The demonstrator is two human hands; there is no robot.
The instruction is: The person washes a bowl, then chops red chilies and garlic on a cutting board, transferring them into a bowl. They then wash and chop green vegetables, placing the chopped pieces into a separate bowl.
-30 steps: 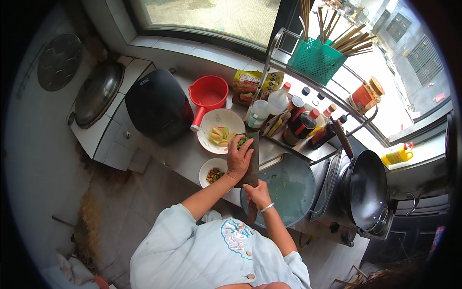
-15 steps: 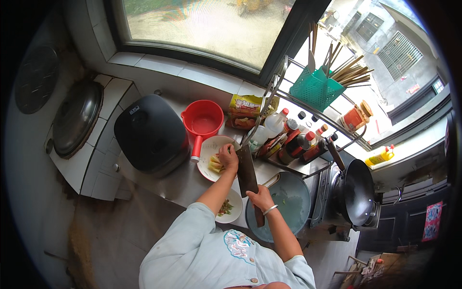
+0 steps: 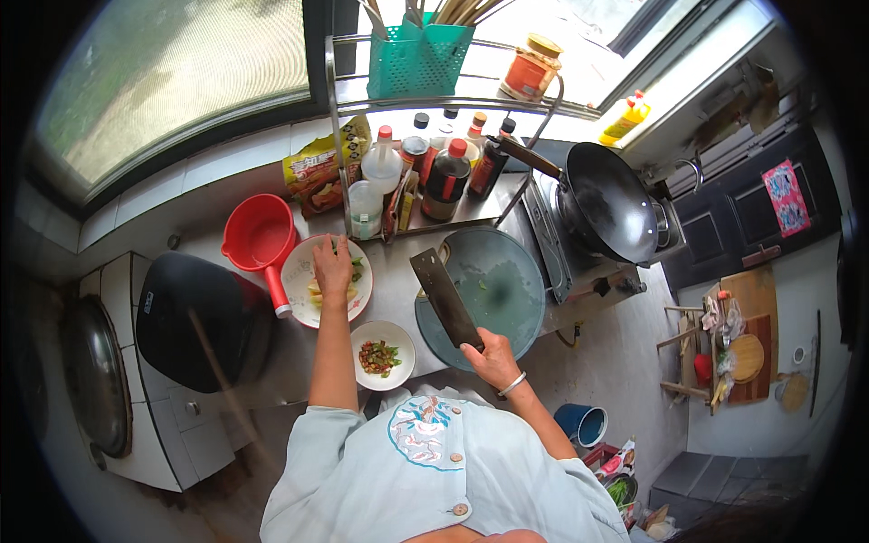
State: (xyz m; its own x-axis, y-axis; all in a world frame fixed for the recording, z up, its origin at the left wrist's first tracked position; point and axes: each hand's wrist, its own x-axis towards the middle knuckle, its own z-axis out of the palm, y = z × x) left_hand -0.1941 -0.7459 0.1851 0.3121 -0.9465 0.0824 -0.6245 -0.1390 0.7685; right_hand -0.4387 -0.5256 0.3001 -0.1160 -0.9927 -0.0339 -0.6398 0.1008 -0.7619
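Largest in this kitchen is the steel counter (image 3: 389, 303), running under the window. A black appliance (image 3: 204, 321) stands toward its left end. Over on the right, a wok (image 3: 611, 204) sits tilted by the stove (image 3: 548, 244), its handle pointing at the bottles (image 3: 445, 185). Nearer the person lies a round grey-green disc (image 3: 507, 317), board or basin, I can't tell which, with green scraps on it. A red dipper (image 3: 259, 233) rests beside the plate (image 3: 362, 288), its handle along the plate's left rim.

The cleaver (image 3: 444, 294) slants over the disc's left part; the right hand (image 3: 493, 359) is wrapped firmly around its handle. The smaller bowl (image 3: 406, 342) stands just below the plate, holding a chopped red and green mix (image 3: 378, 357). The left hand (image 3: 333, 264) is over the plate, fingers loosely spread, among pale slices (image 3: 316, 293) and green pieces (image 3: 357, 270); whether its fingertips touch them I can't tell.
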